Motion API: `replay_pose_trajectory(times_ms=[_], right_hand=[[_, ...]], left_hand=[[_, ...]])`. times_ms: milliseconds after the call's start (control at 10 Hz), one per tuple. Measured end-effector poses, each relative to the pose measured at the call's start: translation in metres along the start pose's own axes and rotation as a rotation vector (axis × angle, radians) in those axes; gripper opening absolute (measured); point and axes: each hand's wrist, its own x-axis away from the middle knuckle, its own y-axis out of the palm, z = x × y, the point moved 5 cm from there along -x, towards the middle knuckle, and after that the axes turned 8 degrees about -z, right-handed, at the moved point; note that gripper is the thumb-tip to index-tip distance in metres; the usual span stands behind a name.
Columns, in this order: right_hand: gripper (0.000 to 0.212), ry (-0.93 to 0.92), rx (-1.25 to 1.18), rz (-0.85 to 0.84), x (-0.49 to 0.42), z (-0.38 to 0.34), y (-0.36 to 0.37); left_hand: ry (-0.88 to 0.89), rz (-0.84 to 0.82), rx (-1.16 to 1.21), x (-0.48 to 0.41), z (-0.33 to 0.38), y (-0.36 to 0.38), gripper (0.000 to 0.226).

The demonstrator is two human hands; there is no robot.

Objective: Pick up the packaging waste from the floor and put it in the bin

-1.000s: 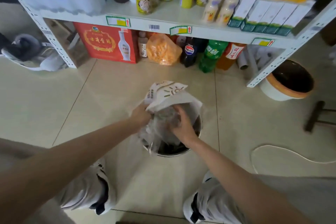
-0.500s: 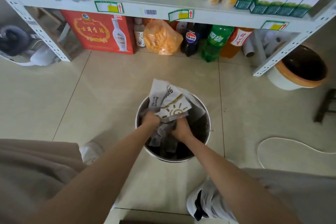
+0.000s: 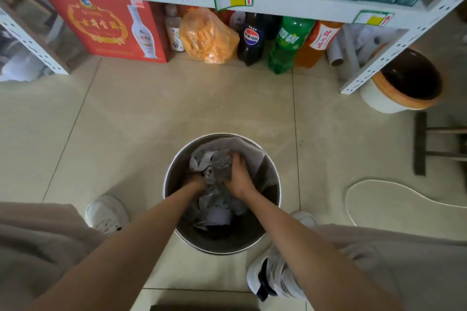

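Note:
A round metal bin [image 3: 174, 171] stands on the tiled floor between my feet. Crumpled packaging waste [image 3: 212, 161], grey plastic film and white paper, fills its inside. Both my hands are down inside the bin. My left hand [image 3: 195, 180] is sunk into the left side of the wad, fingers hidden in it. My right hand [image 3: 237, 175] lies on top of the wad with its fingers curled over the plastic. More scraps [image 3: 217, 217] lie deeper in the bin under my forearms.
A white shelf rack [image 3: 379, 65] stands ahead, with a red box [image 3: 111, 28], an orange bag [image 3: 207, 35] and bottles [image 3: 285, 43] under it. A white tub with an orange rim [image 3: 394, 98] sits right, beside a stool leg [image 3: 420, 144] and a cable [image 3: 353, 199].
My hands have gone from holding the packaging above the bin to pushing it down inside. The printed paper that stuck out over the rim is now below it.

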Motion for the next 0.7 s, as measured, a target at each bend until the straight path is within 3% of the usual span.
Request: replay_pose_trajectory(times_ms=[100, 200, 300, 400, 500, 600, 700], right_hand=[[0.05, 0.067, 0.1, 0.05, -0.002, -0.003, -0.005], [0.059, 0.083, 0.273, 0.075, 0.003, -0.013, -0.012], [0.075, 0.063, 0.47, 0.097, 0.012, -0.025, -0.023], [0.058, 0.067, 0.605, 0.12, 0.02, -0.044, -0.038], [0.034, 0.0, 0.752, 0.187, 0.037, -0.078, -0.055], [0.022, -0.026, 0.775, 0.177, 0.057, -0.11, -0.074], [0.024, -0.106, 0.691, 0.213, 0.087, -0.144, -0.107]], left_hand=[[0.049, -0.051, 0.08, 0.008, 0.009, -0.004, 0.07], [0.119, -0.001, 0.084, 0.03, 0.031, -0.025, 0.059], [0.181, -0.039, 0.012, 0.062, 0.05, -0.044, 0.071], [0.205, 0.104, -0.221, 0.102, 0.06, -0.074, 0.08], [0.219, 0.113, -0.376, 0.138, 0.068, -0.09, 0.066], [0.257, 0.063, -0.477, 0.167, 0.079, -0.098, 0.037], [0.356, 0.189, -0.505, 0.213, 0.095, -0.13, 0.037]])
